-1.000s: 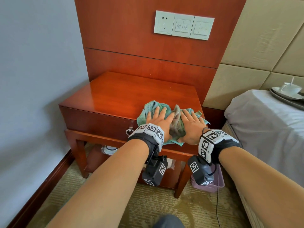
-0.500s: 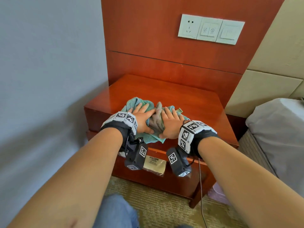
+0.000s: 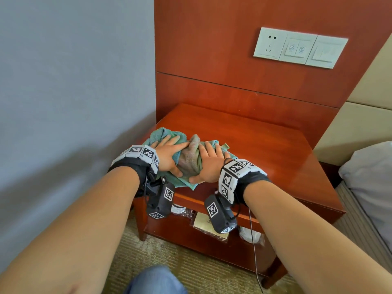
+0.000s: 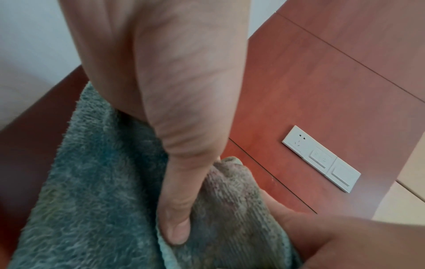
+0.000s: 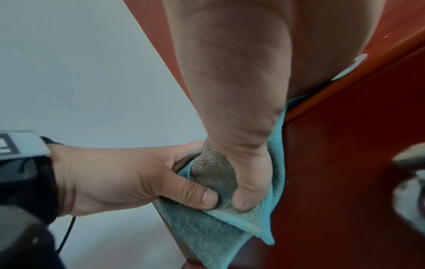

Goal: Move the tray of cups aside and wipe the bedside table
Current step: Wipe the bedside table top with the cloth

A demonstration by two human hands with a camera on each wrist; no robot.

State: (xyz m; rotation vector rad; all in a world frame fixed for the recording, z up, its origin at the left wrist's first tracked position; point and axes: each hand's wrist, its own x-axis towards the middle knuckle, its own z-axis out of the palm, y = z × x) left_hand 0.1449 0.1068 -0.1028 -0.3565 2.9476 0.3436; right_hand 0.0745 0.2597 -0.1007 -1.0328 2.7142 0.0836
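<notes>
Both hands press a teal cloth (image 3: 167,134) flat on the front-left of the tabletop (image 3: 265,145); left hand (image 3: 169,151) and right hand (image 3: 210,164) side by side, fingers straight, thumbs pinching a bunched grey fold between them; cloth edge overhangs tabletop front

Bare worktop (image 3: 265,145) open behind and to the right of the bunched cloth (image 3: 188,160), grey wall (image 3: 74,81) close along its left edge, wood panel (image 3: 244,60) closing off the back, bed (image 3: 369,177) just beside its right.
</notes>
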